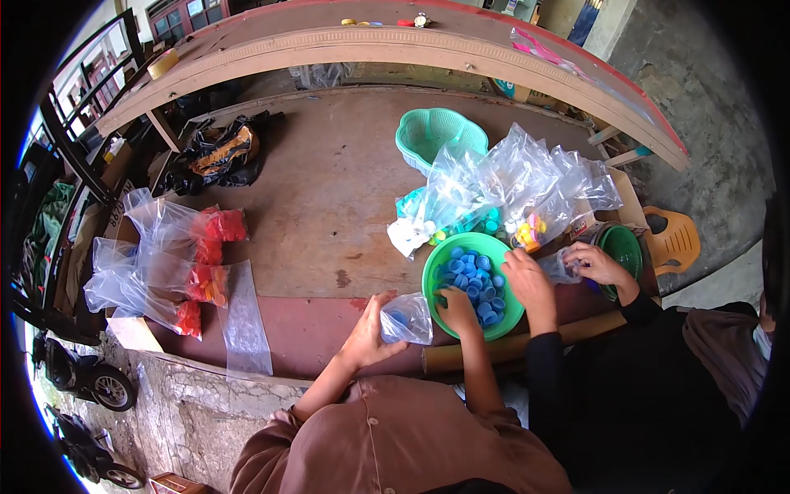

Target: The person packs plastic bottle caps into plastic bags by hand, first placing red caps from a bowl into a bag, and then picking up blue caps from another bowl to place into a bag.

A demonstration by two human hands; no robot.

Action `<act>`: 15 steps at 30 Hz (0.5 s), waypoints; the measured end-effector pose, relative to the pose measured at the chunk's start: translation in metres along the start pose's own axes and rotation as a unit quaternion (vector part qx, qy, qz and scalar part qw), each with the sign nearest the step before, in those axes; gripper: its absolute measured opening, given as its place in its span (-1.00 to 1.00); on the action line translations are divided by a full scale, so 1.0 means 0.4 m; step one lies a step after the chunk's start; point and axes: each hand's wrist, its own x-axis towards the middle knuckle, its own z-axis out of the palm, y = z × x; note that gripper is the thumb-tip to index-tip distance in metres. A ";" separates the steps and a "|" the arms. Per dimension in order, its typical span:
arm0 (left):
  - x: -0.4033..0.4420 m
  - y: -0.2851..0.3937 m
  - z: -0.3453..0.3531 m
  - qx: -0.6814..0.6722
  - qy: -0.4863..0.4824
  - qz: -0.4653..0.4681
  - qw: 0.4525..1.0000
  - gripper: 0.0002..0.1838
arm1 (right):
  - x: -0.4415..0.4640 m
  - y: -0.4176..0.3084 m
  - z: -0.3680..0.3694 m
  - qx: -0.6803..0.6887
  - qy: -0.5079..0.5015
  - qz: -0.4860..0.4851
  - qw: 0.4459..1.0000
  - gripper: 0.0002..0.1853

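My left hand (368, 336) grips a clear plastic bag (418, 319) with some blue caps (398, 318) visible inside, just left of a green bowl (429, 298). Inside the bowl lies a heap of blue plastic bottle caps (485, 290). My right hand (457, 313) reaches over the bowl's near side, its fingers curled down among the caps. Whatever those fingers hold is hidden by the hand. From the right, a co-worker's hand (533, 284) also reaches into the bowl, while their other hand (599, 263) holds a small clear bag (561, 267).
Filled bags of red caps (210, 276) lie at the left, near a flat plastic sheet (247, 325). Behind the bowl are large clear bags (527, 177) and a teal basket (436, 123). A dark green basket (621, 251) stands right. A raised wooden shelf (346, 51) spans the back.
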 end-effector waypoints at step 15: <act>-0.006 -0.010 0.003 0.004 0.001 -0.017 1.000 -0.12 | -0.029 -0.058 -0.055 0.324 0.121 0.106 0.932 -0.82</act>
